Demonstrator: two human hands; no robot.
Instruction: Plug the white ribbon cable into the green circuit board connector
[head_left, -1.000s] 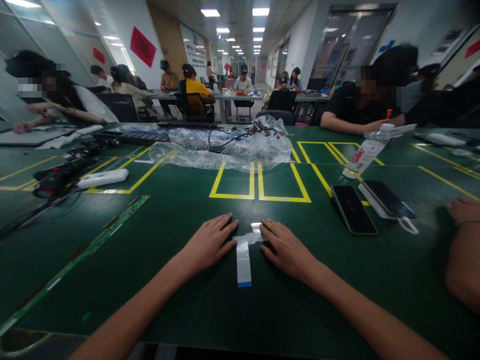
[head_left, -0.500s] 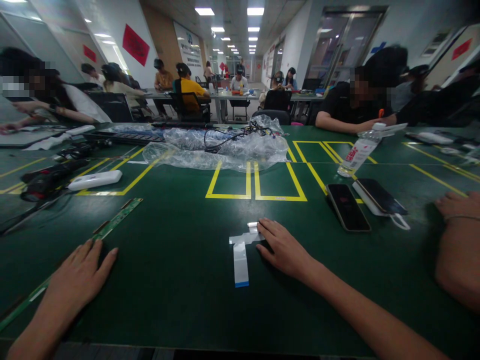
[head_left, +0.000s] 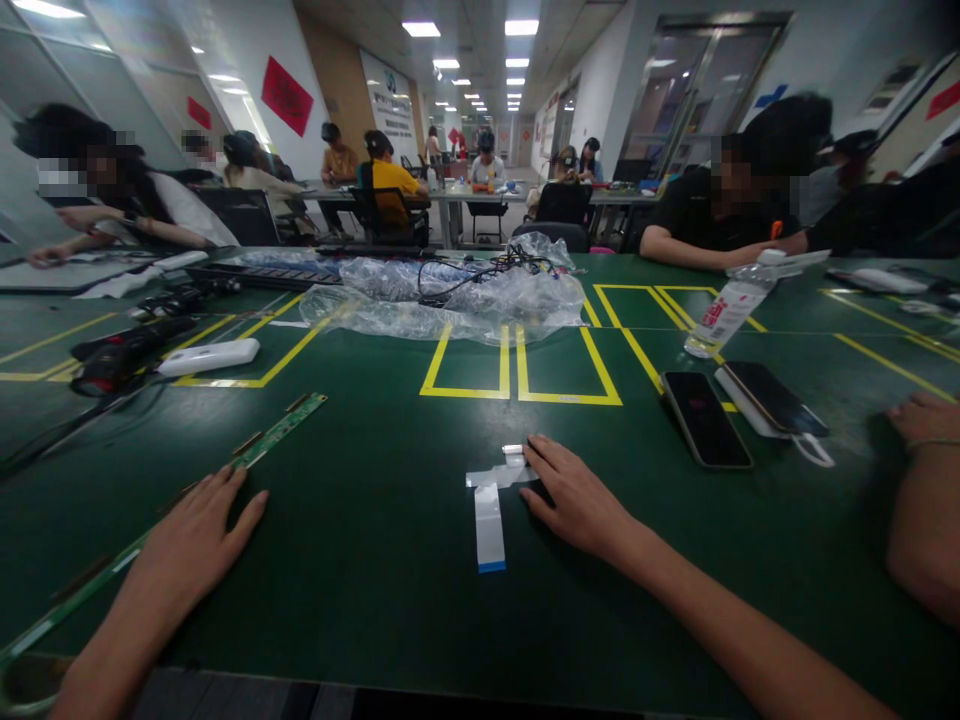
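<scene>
My right hand [head_left: 576,497] lies flat on the green table [head_left: 375,520], fingers stretched, fingertips touching the upper end of a white flat ribbon cable [head_left: 487,510] with a blue tip. My left hand [head_left: 196,535] rests palm down at the near left, fingers spread over a long narrow green circuit strip [head_left: 277,432] that runs diagonally across the table. The strip's middle is hidden under that hand. Neither hand grips anything.
Two phones [head_left: 705,417] and a water bottle [head_left: 726,310] lie to the right, near another person's arm [head_left: 926,500]. Crumpled clear plastic with black cables [head_left: 457,295] sits beyond yellow tape squares [head_left: 521,370]. A white device [head_left: 206,357] and black tools [head_left: 120,360] lie at left. People sit around.
My left hand left the ribbon cable and went to the near left, onto the green circuit strip, which has since slid a little right with it. My right hand stayed put.
</scene>
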